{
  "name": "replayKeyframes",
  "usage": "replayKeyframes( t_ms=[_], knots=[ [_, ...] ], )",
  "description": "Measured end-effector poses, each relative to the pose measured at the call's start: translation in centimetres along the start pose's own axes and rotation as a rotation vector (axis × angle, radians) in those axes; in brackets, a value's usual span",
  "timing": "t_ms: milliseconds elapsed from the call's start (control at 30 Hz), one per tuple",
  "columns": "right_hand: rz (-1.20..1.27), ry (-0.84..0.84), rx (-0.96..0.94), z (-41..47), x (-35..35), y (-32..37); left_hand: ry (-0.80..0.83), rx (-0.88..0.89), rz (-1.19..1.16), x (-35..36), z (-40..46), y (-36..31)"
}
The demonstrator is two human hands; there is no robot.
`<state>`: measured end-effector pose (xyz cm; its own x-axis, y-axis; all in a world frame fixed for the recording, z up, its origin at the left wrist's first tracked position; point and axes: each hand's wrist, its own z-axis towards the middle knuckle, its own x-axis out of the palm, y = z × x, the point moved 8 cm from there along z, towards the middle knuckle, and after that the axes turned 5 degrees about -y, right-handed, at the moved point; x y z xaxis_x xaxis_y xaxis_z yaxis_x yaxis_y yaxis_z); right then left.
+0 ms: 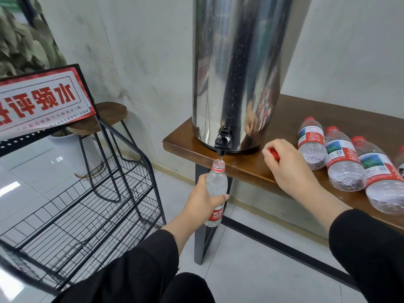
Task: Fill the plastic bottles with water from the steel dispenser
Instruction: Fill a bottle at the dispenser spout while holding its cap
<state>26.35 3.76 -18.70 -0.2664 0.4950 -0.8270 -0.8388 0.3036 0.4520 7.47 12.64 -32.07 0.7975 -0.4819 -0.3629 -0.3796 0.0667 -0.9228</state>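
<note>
Steel dispenser (236, 71) stands on the wooden surface (251, 169); your left hand (202, 199) grips the uncapped bottle (216, 191) under its black tap (223, 142), your right hand (288, 165) curls round a red cap (275, 153).

The steel dispenser (236, 68) is cut off at the top edge. A fourth lying bottle (400, 159) is mostly past the right edge. The right hand (288, 165) hides most of the red cap (274, 153).
</note>
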Motion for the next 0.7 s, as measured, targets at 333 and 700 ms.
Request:
replayKeyframes(
  t_ms=[333, 700],
  knots=[
    [0.187, -0.083, -0.3, 0.2, -4.8, 9.2, 0.006, 0.022, 0.016, 0.0, 0.2, -0.1],
    [-0.112, 0.193, -0.48, -0.7, -2.0, 12.4, 0.007, 0.027, 0.003, 0.0, 0.4, 0.0]
  ],
)
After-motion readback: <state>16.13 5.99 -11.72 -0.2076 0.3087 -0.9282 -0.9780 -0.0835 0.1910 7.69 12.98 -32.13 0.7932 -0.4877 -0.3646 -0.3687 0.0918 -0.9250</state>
